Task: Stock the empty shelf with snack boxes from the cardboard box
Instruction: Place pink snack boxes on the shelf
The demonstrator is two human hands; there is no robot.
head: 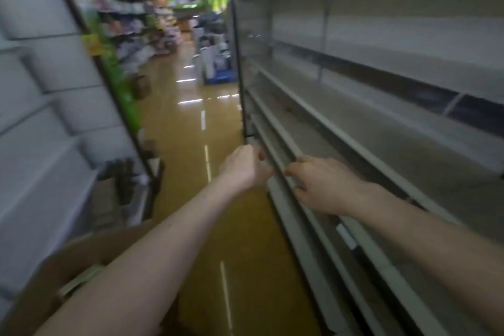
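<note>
Both bare arms reached forward down a shop aisle. The left hand (pixel 245 166) hung in the air just left of the shelving unit, its back to the camera and its fingers curled under out of sight; whether it held anything could not be told. The right hand (pixel 324 185) lay against the front rail (pixel 275 133) of one low tier, fingers bent and fingertips touching the rail, thumb pointing towards the left hand. Motion blur hid whether it gripped the rail or only rested there.

The empty shelf (pixel 354 123) rose above and to the right of the right hand, its grey boards bare. The cardboard box (pixel 54 267) sat open well behind the hands, under the left forearm, with a pale snack box (pixel 81 279) showing inside.

The glossy yellow-brown floor (pixel 191 131) ran ahead of the left hand. Far beyond both hands stood a blurred blue cart (pixel 215 68). Grey shelves (pixel 41 90) lined the aisle well to the left of the left hand.
</note>
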